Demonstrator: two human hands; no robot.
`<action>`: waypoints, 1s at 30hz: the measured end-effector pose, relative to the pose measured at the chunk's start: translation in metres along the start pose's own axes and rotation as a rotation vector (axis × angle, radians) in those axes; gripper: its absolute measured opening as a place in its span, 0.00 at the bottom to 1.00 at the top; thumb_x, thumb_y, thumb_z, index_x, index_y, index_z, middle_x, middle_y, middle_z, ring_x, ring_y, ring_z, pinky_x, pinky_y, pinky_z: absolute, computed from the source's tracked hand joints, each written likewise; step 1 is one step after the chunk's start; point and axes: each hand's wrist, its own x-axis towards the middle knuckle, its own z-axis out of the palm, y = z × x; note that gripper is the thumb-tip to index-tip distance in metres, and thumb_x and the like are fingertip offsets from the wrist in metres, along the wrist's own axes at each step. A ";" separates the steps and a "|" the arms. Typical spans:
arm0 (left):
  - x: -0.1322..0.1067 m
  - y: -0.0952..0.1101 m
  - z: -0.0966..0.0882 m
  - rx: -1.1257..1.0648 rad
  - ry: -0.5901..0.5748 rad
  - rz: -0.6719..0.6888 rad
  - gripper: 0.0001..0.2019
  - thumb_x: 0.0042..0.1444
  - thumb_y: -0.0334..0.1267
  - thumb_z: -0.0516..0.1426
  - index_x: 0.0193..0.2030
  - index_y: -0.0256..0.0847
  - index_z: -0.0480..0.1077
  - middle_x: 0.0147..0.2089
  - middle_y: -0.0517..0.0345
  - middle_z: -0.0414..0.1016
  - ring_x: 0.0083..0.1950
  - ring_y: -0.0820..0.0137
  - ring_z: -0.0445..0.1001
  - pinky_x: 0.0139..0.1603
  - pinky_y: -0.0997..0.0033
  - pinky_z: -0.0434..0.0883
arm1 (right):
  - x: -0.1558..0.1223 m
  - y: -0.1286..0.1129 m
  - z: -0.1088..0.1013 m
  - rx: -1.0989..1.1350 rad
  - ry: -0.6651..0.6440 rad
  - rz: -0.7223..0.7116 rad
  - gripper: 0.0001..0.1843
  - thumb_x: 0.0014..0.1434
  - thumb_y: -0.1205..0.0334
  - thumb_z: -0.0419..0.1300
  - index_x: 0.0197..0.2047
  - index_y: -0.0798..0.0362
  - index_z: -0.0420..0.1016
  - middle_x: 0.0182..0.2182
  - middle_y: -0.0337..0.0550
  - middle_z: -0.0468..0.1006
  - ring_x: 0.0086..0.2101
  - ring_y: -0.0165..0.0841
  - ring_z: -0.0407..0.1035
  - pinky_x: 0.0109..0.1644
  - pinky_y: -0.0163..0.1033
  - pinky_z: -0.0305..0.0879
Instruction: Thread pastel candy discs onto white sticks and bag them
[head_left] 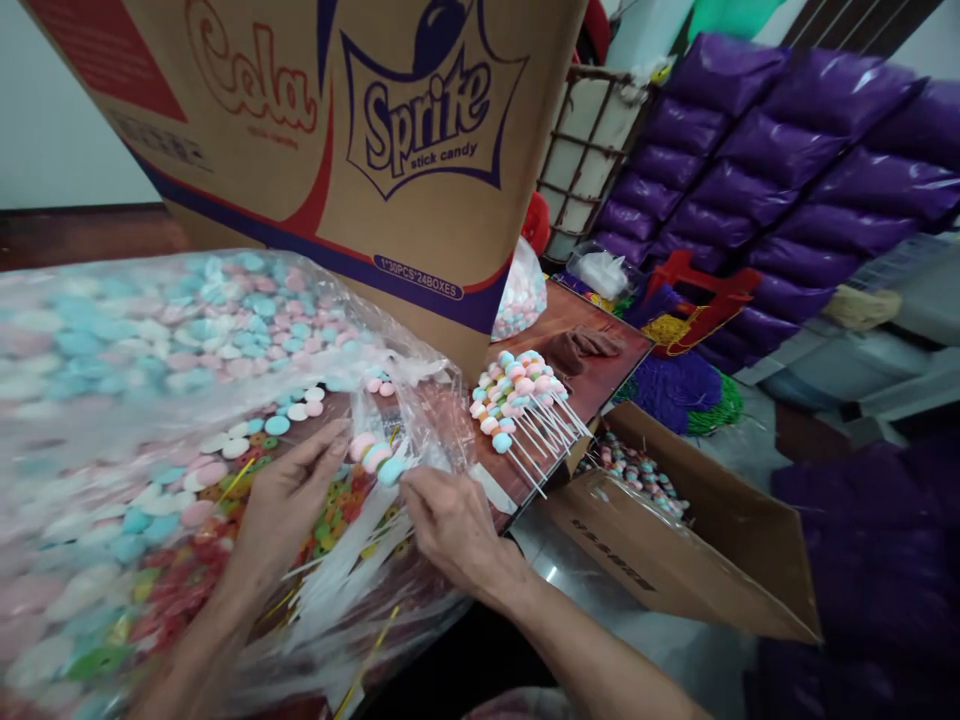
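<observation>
A candy skewer (379, 458) of pink, white and blue marshmallow pieces, with gummy rings between some of them, is held in front of me. My right hand (454, 520) pinches its lower end, beside the blue piece. At the other end, the fingers of my left hand (296, 485) are drawn together against the pink piece. Beneath my hands lie loose white sticks (341, 575) on clear plastic, with red gummy rings (184, 585) and green and yellow ones around them. A pile of finished candy skewers (521, 395) rests on the table to the right, sticks pointing toward me.
A big clear bag of marshmallow pieces (225, 310) spreads over the left side. Behind it stands a tall carton (420, 240). An open cardboard box (675, 560) with more skewers sits below the table's right edge. Purple wrapped packs (787, 170) are stacked beyond.
</observation>
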 end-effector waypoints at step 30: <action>0.006 -0.036 -0.021 0.704 -0.037 0.273 0.14 0.58 0.37 0.54 0.45 0.41 0.80 0.43 0.49 0.80 0.44 0.60 0.76 0.49 0.62 0.71 | -0.022 0.007 0.022 -0.269 -0.257 -0.290 0.09 0.65 0.72 0.55 0.35 0.52 0.74 0.39 0.45 0.76 0.34 0.34 0.64 0.40 0.41 0.54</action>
